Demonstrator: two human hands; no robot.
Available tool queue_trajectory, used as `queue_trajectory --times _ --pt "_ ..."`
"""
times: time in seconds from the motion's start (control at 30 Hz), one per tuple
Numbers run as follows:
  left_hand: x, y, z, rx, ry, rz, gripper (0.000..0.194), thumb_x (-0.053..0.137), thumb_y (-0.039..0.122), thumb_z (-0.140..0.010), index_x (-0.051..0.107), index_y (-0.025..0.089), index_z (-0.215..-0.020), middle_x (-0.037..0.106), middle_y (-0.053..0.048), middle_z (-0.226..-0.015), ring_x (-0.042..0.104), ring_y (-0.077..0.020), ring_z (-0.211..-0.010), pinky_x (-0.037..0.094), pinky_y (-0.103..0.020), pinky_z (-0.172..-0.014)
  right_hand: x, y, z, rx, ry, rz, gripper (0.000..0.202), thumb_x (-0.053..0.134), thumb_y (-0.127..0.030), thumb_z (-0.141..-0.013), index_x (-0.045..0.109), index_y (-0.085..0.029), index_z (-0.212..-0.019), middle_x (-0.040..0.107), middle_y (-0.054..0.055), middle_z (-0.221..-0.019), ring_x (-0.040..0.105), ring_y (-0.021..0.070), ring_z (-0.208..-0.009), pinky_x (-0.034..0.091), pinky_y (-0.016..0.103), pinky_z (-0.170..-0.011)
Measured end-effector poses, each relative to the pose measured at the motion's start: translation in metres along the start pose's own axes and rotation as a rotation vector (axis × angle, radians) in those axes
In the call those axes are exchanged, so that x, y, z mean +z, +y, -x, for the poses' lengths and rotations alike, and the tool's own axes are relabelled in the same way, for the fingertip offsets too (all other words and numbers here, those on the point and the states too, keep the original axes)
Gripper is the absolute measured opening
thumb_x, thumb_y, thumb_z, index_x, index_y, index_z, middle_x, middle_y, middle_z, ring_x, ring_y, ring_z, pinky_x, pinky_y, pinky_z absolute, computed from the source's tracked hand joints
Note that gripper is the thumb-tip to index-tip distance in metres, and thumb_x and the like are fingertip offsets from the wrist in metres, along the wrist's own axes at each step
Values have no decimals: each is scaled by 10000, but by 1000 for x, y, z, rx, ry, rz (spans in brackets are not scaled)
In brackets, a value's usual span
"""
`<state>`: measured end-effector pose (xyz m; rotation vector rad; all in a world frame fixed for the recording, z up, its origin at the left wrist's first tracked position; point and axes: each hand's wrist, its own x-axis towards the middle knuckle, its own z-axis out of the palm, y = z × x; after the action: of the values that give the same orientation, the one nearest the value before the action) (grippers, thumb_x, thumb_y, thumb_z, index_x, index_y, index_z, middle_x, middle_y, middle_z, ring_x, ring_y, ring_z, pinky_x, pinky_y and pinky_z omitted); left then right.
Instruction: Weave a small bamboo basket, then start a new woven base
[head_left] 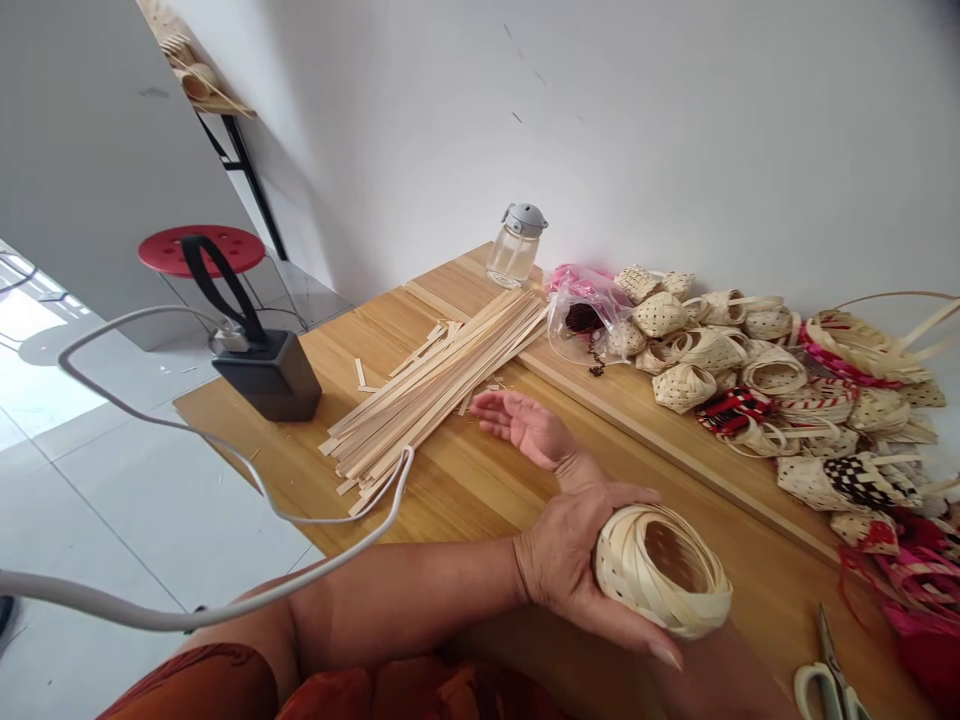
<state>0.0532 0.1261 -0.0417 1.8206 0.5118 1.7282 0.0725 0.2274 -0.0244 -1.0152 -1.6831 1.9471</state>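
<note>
My left hand (574,555) is closed around a small round woven basket (637,585), its thumb along the near side and fingers at the far side. The basket is tilted, its opening facing right. My right arm crosses beneath the left hand and the basket. Beyond them my right hand (529,428) shows palm up, with fingers stretched out and nothing in them. It is nearest to a bundle of flat pale wooden strips (442,385) lying across the table.
Several small woven baskets (712,350) are heaped at the right by the wall. Scissors (829,675) lie at the lower right. A clear bottle (515,250) and a plastic bag (581,310) stand behind. A black device (270,375) with a white cable (300,600) is at left.
</note>
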Motion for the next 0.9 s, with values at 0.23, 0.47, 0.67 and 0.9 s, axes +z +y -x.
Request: queue_trajectory --times 0.23,0.47,0.67,0.9 --pt "1 6 -5 80 63 40 1073 806 746 -481 400 190 -1303 678 -87 -1011 703 -224 -885 560 -315 -850 -70 -6 23 321 92 186 628 463 -716 -884 659 -148 -700 695 97 -612 680 178 -507 509 231 -424" --pt "-1 1 0 -16 6 36 1153 809 759 -440 349 194 -1333 671 -113 -1055 697 -264 -947 554 -366 -900 -38 -13 -41 8 146 -19 443 506 -549 -950 703 -163 -860 761 103 -916 731 158 -812 588 249 -686" --pt "0 0 1 11 52 19 1153 791 776 -458 357 193 -1353 660 -97 -1036 689 -245 -928 556 -352 -882 -68 -3 -38 -216 699 -42 435 535 -593 -875 651 -175 -838 731 76 -836 708 172 -804 565 277 -695" --pt "1 1 2 -36 -6 3 1174 775 806 -425 372 180 -1333 669 -110 -1048 692 -252 -926 564 -358 -882 -72 25 -38 -212 1011 -23 313 516 -486 -873 611 -192 -925 700 80 -1031 659 192 -975 519 329 -863"
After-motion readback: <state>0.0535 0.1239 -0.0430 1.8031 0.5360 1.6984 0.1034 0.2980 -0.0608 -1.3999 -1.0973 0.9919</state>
